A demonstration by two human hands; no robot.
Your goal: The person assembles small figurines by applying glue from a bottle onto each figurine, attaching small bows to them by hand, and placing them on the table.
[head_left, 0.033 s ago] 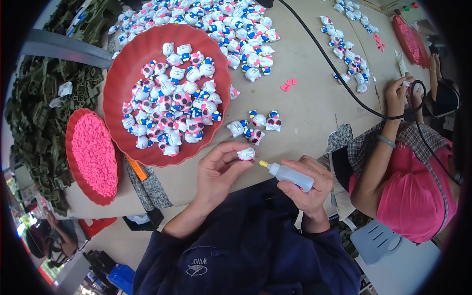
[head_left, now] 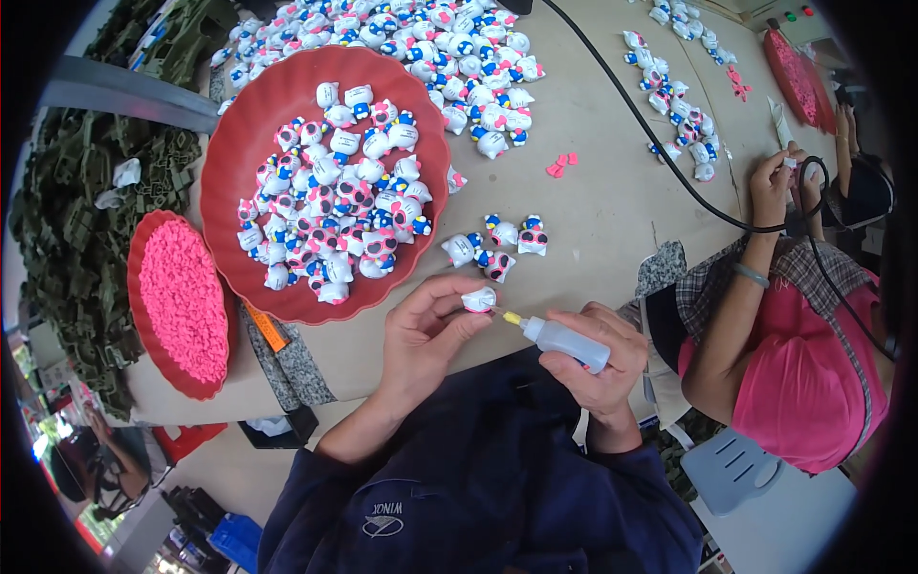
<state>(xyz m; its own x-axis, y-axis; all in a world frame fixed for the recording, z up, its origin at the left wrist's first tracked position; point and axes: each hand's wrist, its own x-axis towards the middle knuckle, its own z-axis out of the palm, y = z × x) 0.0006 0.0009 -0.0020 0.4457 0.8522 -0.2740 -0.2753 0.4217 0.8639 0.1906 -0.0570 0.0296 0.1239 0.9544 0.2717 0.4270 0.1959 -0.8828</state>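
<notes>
Between the thumb and fingers of my left hand (head_left: 427, 330) is a small white cat figurine (head_left: 478, 299). My right hand (head_left: 612, 359) grips a translucent squeeze bottle (head_left: 571, 345) with a yellow collar and a thin nozzle. The nozzle's tip points left at the figurine and is at or very close to it; I cannot tell whether they touch. Just beyond my hands lie several finished-looking cat figurines (head_left: 495, 265) with pink glasses and blue parts. Farther off on the table are a few pink bow-shaped pieces (head_left: 561, 165).
A large red scalloped tray (head_left: 427, 115) full of figurines stands at the left, with a heap of figurines (head_left: 488, 67) behind it. Beside it is a smaller red tray (head_left: 222, 359) of pink pieces. A black cable (head_left: 641, 124) crosses the table. A co-worker (head_left: 775, 373) sits at the right.
</notes>
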